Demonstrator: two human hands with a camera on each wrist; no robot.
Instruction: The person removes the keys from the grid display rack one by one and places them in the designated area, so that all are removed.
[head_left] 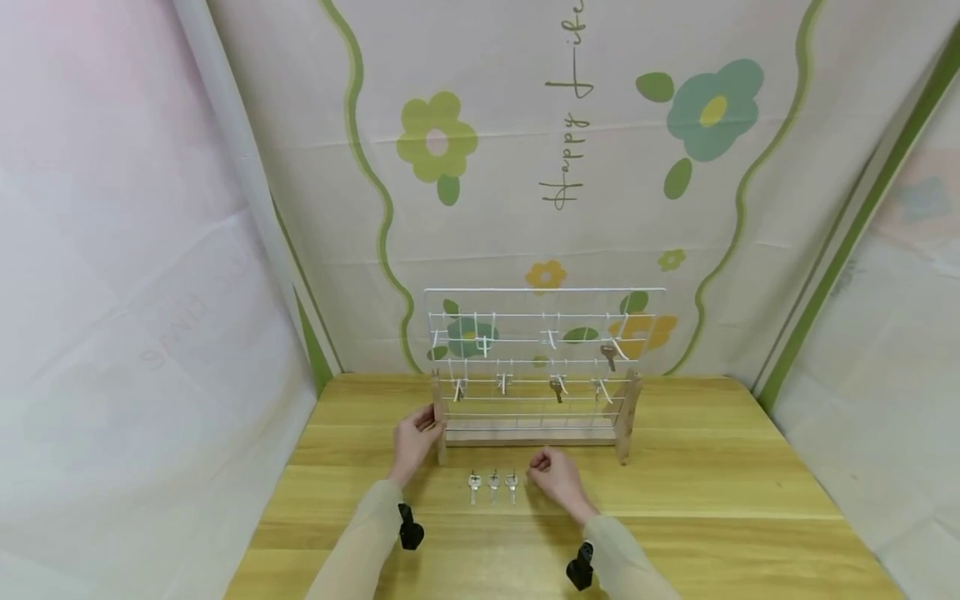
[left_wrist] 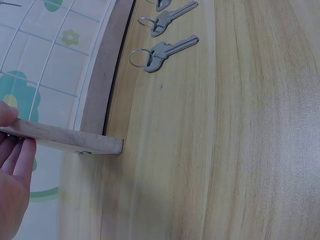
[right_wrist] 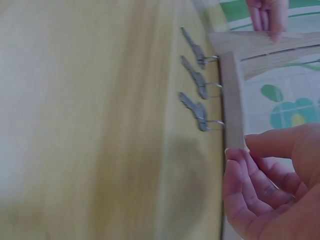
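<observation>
Three silver keys with small rings lie in a row on the wooden table: the left key, the middle key and the right key. Behind them stands a white wire rack on a wooden base. My left hand pinches the rack's left wooden side piece, thumb on one face and fingers on the other. Just right of the keys, my right hand hovers with loosely curled fingers near the base bar; nothing shows between its thumb and fingertips.
Hooks stick out from the wire grid in two rows. A brownish key hangs at the upper right, and another key on the lower row. Behind the rack hangs a flowered cloth, with cloth walls at both sides.
</observation>
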